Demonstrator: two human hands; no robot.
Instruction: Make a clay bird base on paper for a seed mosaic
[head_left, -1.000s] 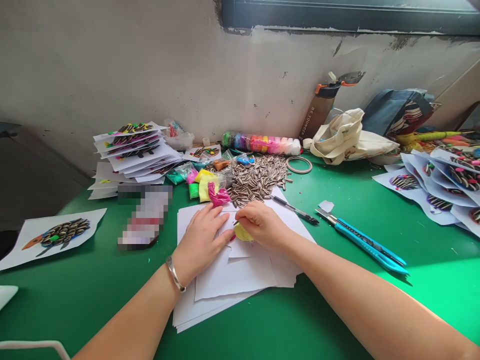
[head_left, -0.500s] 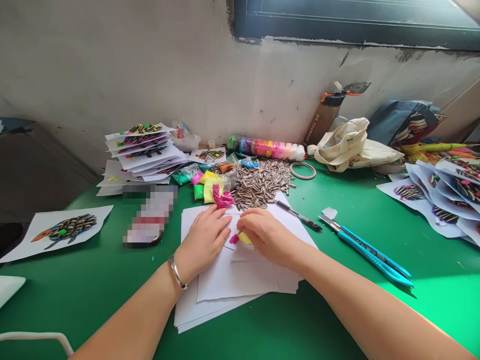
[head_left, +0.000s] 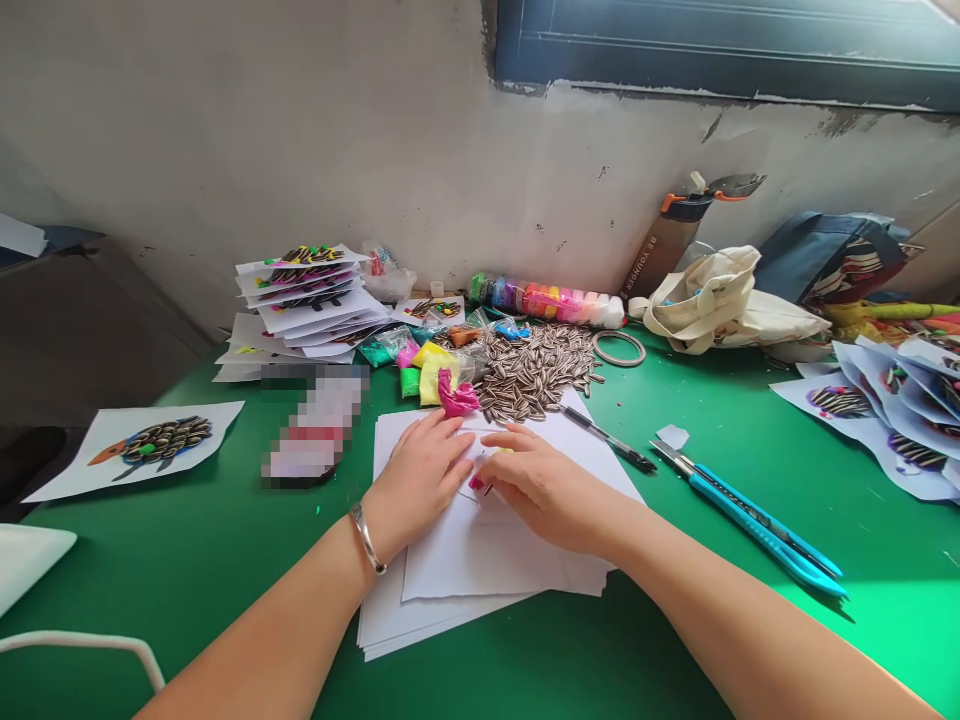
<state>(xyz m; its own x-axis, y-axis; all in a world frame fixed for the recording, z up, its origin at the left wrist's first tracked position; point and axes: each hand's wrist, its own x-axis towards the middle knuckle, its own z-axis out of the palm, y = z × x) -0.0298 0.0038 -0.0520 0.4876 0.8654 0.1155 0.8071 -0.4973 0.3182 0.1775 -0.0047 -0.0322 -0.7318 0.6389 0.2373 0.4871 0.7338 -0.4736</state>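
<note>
My left hand (head_left: 421,478) lies flat on the stack of white paper (head_left: 487,565), fingers stretched out and a silver bangle on the wrist. Close to it, my right hand (head_left: 546,490) is bent over the top sheet, thumb and forefinger pinched. A small striped sunflower seed (head_left: 488,490) shows at those fingertips, mostly covered. Beside it on the sheet is a small pink clay piece (head_left: 475,482). Yellow clay (head_left: 505,450) peeks out between the right fingers. Past the hands are a pink clay packet (head_left: 456,394) and a heap of sunflower seeds (head_left: 536,370).
A black pen (head_left: 611,440) and a blue utility knife (head_left: 757,525) lie to the right. Finished seed pictures are stacked at back left (head_left: 315,310) and far right (head_left: 900,400); another picture (head_left: 157,445) lies left. A tape roll (head_left: 619,349), bottle (head_left: 664,245) and cloth bag (head_left: 712,300) stand behind.
My right fingers have shifted down and toward the pink piece, covering most of the yellow clay. My left hand stays on the paper. The whole view has moved slightly.
</note>
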